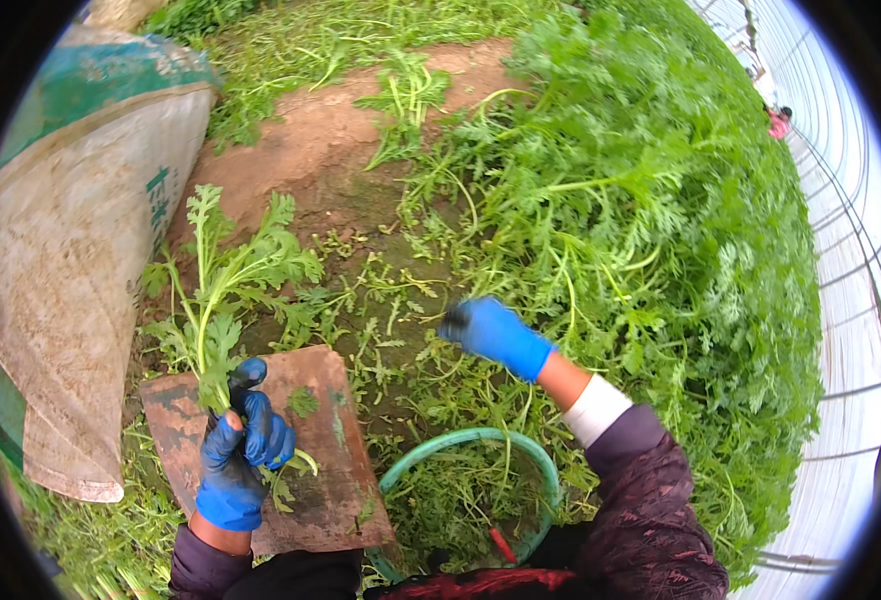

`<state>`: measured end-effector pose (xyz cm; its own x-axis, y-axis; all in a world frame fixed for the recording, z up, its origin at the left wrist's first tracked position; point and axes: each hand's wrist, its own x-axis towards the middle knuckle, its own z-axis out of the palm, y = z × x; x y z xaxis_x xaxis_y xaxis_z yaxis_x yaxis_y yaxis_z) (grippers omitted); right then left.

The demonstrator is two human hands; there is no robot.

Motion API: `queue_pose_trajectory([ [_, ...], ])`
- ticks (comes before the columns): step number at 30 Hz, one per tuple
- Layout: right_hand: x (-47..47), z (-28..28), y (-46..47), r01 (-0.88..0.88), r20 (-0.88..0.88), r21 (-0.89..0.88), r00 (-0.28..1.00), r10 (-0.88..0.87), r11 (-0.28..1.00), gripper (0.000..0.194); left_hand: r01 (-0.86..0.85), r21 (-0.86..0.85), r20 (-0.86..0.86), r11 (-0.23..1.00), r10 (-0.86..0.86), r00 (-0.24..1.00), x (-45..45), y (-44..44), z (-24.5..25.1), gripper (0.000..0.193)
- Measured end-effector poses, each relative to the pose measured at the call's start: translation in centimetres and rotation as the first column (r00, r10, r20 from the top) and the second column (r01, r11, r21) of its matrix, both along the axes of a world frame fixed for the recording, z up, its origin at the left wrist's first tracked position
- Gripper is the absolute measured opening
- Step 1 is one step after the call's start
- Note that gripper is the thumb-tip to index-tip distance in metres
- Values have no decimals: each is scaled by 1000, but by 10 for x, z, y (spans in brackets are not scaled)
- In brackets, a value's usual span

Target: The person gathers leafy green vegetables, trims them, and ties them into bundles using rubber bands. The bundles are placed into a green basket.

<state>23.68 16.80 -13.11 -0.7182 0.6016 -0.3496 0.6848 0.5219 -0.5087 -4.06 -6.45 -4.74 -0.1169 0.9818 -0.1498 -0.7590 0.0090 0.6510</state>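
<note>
My left hand [241, 450], in a blue glove with a bare thumb tip, is closed around the stem of a leafy green plant [211, 307] with lobed leaves. It is above a worn wooden board [320, 480], on which a few leaf scraps lie. My right hand [485, 330], also blue-gloved and blurred at the fingers, is over the ground to the right of the board; whether it holds anything cannot be made out. A green-rimmed round tub [549, 469] below it contains leafy scraps and a tool with a red handle [502, 545].
A dirty white and green woven sack [87, 202] stands at the left. Dense leafy plants [635, 187] grow on the right, beside the plastic greenhouse wall [845, 315]. Cut plants [410, 97] lie on bare soil [320, 135]. A person [778, 122] is far off at upper right.
</note>
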Motion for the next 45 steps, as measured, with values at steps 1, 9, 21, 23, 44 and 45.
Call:
queue_pose_trajectory([
  [1,20,-22,-21,121,83,-48,990,-117,991,34,40,16,-14,999,-40,999,6,4,0,45],
  [9,103,-179,14,628,-142,-773,-38,-989,86,32,89,-94,-68,992,-96,993,53,14,5,30],
  [21,29,-29,-41,507,-167,77,855,-491,858,57,104,-133,-97,986,-118,988,78,25,-4,29],
  [23,68,-24,-39,388,70,90,916,-395,917,58,65,-179,-114,982,-87,990,81,22,-3,29],
  [44,106,-130,-52,285,401,479,770,-496,830,20,110,-198,-110,974,-134,985,89,15,5,39],
  [45,109,-126,-48,324,394,450,764,-510,832,21,128,-187,-86,974,-147,985,87,14,6,39],
])
